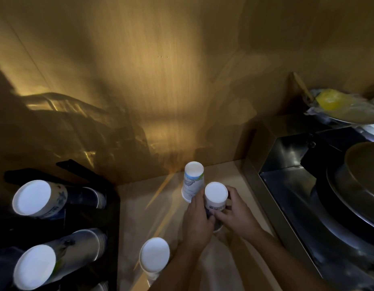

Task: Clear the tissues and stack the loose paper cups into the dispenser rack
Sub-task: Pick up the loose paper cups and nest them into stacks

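Note:
An upside-down white paper cup (215, 195) stands on the wooden counter, and both my hands close around its lower part. My left hand (197, 219) wraps its left side, my right hand (234, 215) its right side. Just behind it stands a second inverted cup (192, 179) with a blue and green print, touching my left hand's fingers. A third inverted cup (154, 255) stands nearer to me on the left. The black dispenser rack (112, 206) at the left holds stacks of cups (38, 198) lying bottom-out. No tissues are in view.
A wooden wall (161, 80) rises behind the counter (161, 206). On the right a steel sink (297, 196) holds large metal pans (358, 185). A plate with yellow food under plastic wrap (337, 103) sits at the far right.

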Demonstrator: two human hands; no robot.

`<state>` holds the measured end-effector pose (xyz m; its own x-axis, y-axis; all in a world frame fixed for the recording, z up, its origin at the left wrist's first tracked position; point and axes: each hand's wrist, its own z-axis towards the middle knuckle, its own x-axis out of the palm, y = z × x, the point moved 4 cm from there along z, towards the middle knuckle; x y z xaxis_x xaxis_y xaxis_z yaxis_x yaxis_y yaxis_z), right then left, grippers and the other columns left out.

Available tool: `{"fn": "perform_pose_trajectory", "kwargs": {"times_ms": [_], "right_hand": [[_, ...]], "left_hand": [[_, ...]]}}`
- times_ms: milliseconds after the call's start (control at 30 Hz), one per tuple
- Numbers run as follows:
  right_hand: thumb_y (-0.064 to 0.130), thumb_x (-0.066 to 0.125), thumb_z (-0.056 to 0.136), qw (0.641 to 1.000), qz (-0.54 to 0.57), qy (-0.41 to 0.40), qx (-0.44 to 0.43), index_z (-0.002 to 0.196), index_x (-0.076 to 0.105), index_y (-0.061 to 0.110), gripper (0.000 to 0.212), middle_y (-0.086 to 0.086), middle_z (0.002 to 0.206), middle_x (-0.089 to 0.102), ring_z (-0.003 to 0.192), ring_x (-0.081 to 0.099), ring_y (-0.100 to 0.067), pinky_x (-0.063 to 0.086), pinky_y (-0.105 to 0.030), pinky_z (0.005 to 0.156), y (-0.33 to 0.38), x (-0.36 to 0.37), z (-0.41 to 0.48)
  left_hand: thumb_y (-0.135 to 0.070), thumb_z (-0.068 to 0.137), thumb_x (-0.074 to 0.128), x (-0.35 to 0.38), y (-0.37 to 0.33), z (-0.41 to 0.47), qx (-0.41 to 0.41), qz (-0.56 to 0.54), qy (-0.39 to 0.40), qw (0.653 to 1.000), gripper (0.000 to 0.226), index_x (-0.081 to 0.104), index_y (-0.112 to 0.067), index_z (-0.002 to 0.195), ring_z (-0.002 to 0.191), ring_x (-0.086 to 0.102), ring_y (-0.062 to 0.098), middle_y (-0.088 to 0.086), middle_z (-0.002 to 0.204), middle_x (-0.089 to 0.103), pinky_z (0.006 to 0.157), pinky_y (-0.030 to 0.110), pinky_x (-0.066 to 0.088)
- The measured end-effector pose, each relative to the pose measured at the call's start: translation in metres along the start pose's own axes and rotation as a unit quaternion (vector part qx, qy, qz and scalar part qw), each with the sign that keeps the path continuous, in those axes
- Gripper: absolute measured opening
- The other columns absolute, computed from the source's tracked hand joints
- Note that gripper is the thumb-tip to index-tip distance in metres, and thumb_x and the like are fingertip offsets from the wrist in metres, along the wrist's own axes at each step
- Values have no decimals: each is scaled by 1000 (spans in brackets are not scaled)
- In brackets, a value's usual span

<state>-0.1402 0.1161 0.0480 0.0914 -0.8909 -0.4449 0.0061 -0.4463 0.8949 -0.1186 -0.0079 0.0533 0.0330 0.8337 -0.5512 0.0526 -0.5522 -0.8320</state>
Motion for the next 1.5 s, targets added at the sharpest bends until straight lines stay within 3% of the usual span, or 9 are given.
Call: {"fn": "perform_pose_trajectory", "kwargs": {"times_ms": [367,500,567,667,833,933,1033,1233,1500], "right_hand": [[33,77,68,1000,2,2,30,128,29,36,77,10,131,45,119,46,-13,46,-37,96,-12,1,-1],[33,71,76,990,-84,-43,104,134,30,20,72,-2,135,47,115,51,-20,46,-36,89,-30,1,-19],[28,65,82,982,-137,-43,118,120,46,16,45,-8,123,57,100,58,-22,45,-30,79,-37,7,-30],[19,58,84,976,-173,1,129,89,55,17,7,-12,95,69,81,61,-26,48,-32,71,-39,21,-45],[19,64,81,969,-18,171,179,93,57,14,15,-7,80,64,63,61,-23,48,-30,56,-32,66,-71],[40,61,83,903,134,229,339,91,47,16,28,-7,61,52,38,48,-17,41,-23,43,-23,98,-87],[57,47,84,868,151,253,400,103,44,17,44,-14,73,60,44,61,-23,51,-29,44,-11,116,-94],[73,33,80,827,163,298,448,124,45,1,85,-17,82,62,63,63,-24,51,-27,44,8,125,-94],[29,68,79,872,289,216,331,126,41,24,54,-11,97,65,73,66,-23,55,-35,57,28,102,-76]], "left_hand": [[-20,80,66,-36,-42,-8,65,110,28,991,61,39,-23,135,129,42,20,-2,140,47,107,36,38],[-31,81,64,-77,-62,-24,144,123,-12,982,44,50,-33,122,109,52,4,-10,124,58,89,22,43],[-31,82,64,-99,-56,-27,96,68,-35,992,35,54,-37,114,91,51,-11,-20,105,56,74,6,38],[-27,84,65,-121,-24,-24,-69,-93,-57,992,29,62,-21,112,92,58,5,-8,101,64,74,20,46],[-23,92,53,-126,40,-47,-315,-242,-77,914,24,58,-11,72,67,53,19,9,75,57,59,28,40],[-29,91,53,-108,69,-73,-407,-297,-35,863,23,64,-9,95,106,54,38,24,115,60,90,42,43],[-37,84,59,-92,91,-95,-479,-337,2,810,25,55,-16,97,121,41,34,9,119,46,101,53,29],[-35,81,59,-76,107,-99,-494,-388,38,777,38,55,-11,110,105,47,34,13,119,49,85,58,42],[-23,80,53,-79,85,-87,-414,-519,74,744,35,57,3,103,61,70,33,22,72,72,57,37,58]]}}
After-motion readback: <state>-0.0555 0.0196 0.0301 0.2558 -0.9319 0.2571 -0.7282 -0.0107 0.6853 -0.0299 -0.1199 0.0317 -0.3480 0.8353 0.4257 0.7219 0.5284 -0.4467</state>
